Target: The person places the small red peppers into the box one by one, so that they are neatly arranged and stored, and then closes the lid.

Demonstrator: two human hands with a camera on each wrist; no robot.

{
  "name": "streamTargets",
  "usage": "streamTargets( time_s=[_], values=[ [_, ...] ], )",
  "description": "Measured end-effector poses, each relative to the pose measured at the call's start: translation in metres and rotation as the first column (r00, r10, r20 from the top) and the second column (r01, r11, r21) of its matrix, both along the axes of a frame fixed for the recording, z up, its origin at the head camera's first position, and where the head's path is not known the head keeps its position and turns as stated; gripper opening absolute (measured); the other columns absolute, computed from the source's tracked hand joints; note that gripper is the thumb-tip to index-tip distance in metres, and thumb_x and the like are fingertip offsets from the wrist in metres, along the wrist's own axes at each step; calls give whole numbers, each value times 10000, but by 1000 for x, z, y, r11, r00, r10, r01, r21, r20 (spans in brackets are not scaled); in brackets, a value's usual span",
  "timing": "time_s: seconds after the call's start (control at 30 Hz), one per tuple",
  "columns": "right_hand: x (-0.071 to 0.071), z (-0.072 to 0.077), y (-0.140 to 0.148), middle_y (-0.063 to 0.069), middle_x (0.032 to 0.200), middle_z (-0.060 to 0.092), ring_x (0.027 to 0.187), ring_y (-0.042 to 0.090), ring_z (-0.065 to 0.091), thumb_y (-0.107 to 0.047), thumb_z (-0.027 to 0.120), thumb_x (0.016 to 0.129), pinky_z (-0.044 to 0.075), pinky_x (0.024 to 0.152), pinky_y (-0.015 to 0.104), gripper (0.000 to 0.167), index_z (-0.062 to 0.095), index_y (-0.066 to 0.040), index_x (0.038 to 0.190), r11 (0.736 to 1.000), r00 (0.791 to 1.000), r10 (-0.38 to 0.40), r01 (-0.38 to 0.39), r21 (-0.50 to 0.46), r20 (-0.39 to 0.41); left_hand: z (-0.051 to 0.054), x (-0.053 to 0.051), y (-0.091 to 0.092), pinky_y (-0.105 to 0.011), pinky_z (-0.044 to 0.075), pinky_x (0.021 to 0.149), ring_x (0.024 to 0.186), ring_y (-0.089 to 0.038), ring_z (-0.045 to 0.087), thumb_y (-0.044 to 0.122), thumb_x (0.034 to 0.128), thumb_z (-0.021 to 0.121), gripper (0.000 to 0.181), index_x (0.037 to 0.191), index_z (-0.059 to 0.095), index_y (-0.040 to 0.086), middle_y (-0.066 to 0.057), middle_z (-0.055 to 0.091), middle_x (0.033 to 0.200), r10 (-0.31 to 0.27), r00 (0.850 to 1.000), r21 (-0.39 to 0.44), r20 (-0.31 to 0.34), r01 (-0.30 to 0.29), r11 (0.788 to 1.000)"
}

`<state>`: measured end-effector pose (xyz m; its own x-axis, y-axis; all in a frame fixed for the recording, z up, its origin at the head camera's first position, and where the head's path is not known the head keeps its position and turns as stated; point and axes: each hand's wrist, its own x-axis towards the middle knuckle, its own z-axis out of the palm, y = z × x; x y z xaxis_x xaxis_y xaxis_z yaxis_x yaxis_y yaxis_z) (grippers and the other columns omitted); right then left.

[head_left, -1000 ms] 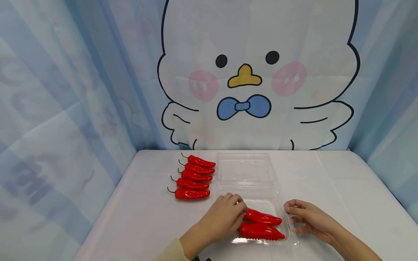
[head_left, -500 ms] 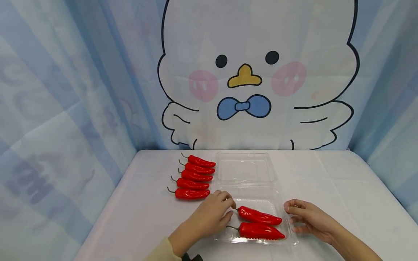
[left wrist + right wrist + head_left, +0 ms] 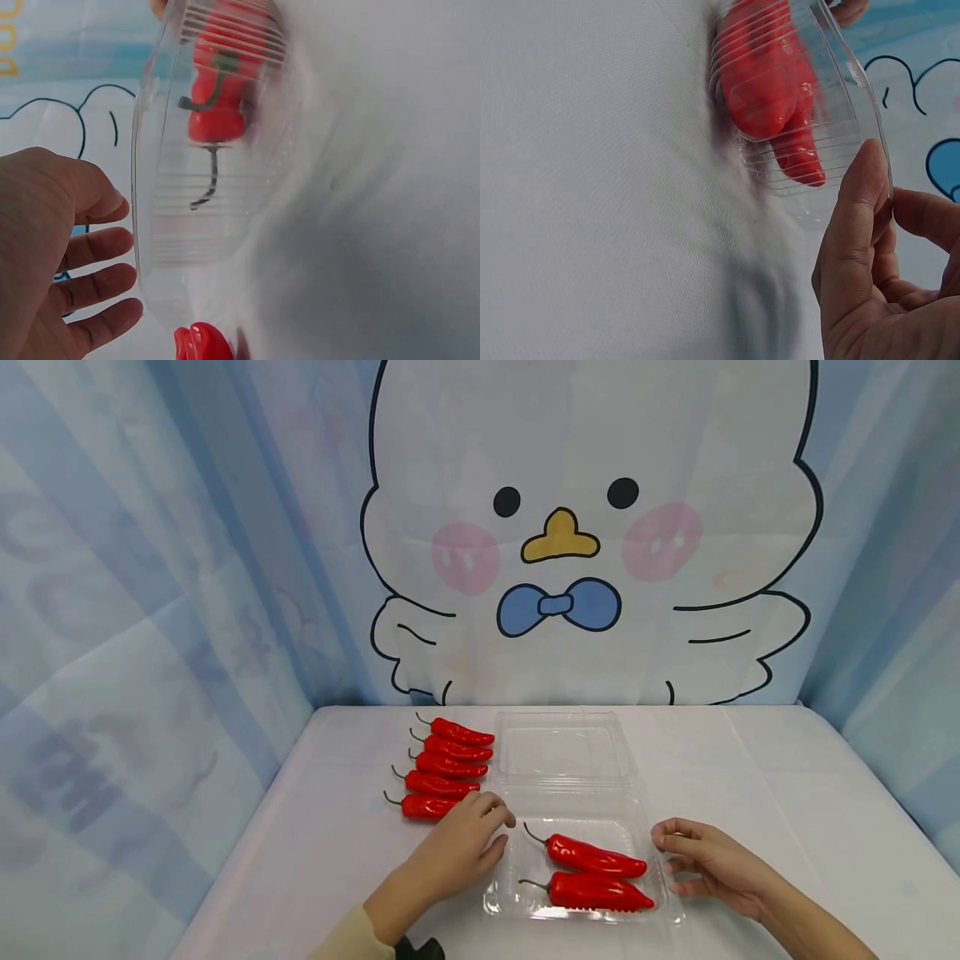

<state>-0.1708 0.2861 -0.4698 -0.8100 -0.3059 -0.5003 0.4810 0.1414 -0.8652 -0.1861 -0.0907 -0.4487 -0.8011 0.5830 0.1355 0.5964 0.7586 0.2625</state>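
An opened clear plastic clamshell box lies on the table, its lid folded back flat. Two red chili peppers lie side by side in the base, stems pointing left. My left hand hovers by the box's left edge, fingers loosely bent and holding nothing; it partly covers the closest pepper of the row outside. At the opposite side, my right hand pinches the box's rim between thumb and forefinger, as the right wrist view shows.
Several more red chili peppers lie in a row left of the box, stems to the left. The table wears a white cloth. Behind it hangs a curtain with a cartoon bird; blue drapes flank both sides.
My left hand has let go of the upper pepper in the box and drawn back leftward toward the outside row. The right hand stays on the rim.
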Motion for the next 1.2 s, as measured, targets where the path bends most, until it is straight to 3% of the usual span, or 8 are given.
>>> streamTargets(
  time_s=[0.67, 0.93, 1.2],
  values=[
    [1, 2, 1, 39, 1050, 575, 872, 178, 621, -275, 594, 1055, 624, 769, 318, 352, 504, -11, 1271, 1000, 1000, 2, -2, -5, -2, -3, -7, -22, -355, 556, 996, 1116, -156, 589, 243, 926, 762, 283, 1190, 667, 208, 22, 653, 1208, 68, 998, -20, 1, -68, 997],
    [0, 1, 0, 37, 1056, 573, 876, 176, 620, -279, 586, 1059, 624, 767, 313, 345, 505, -15, 1266, 1000, 1000, 7, -7, -5, -7, -12, -13, -36, -396, 547, 998, 1111, -187, 603, 247, 927, 759, 286, 1191, 668, 185, 3, 666, 1211, 89, 994, -49, -68, -92, 994],
    [1, 3, 0, 38, 1057, 575, 873, 178, 619, -275, 591, 1056, 623, 770, 314, 358, 497, -8, 1275, 1000, 1000, -8, 8, 10, -3, -13, -18, -48, -401, 547, 1005, 1124, -195, 585, 226, 908, 781, 300, 1180, 663, 186, -2, 654, 1188, 155, 985, -50, -81, -159, 986]
  ],
)
